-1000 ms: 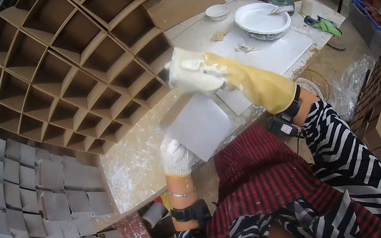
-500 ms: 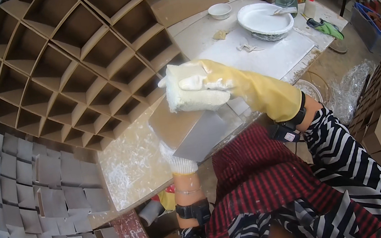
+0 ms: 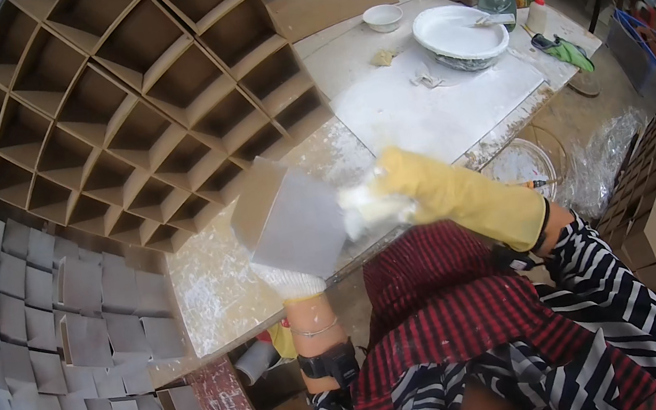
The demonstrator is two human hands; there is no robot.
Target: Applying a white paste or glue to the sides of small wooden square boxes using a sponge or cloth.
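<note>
My left hand [image 3: 288,280], in a white knit glove, holds a small cardboard box [image 3: 296,220] from beneath; the box hides its fingers. One face of the box is brown, and the face toward my right hand is coated greyish white. My right hand [image 3: 397,182] wears a long yellow rubber glove, its fingers closed on a white sponge [image 3: 362,207]. Motion smears the sponge at the box's right edge, so I cannot tell if they touch.
A large cardboard grid of cells [image 3: 149,87] leans over the table's left side. Lower left stand stacked pale boxes [image 3: 42,333]. A basin of white paste [image 3: 459,32] with a brush, a small white bowl [image 3: 383,18] and a green cloth [image 3: 564,52] lie farther back on the table [image 3: 223,297].
My right hand with the sponge has come down and right, from above the box to beside its right edge. The box has moved left and up and turned, showing its coated face.
</note>
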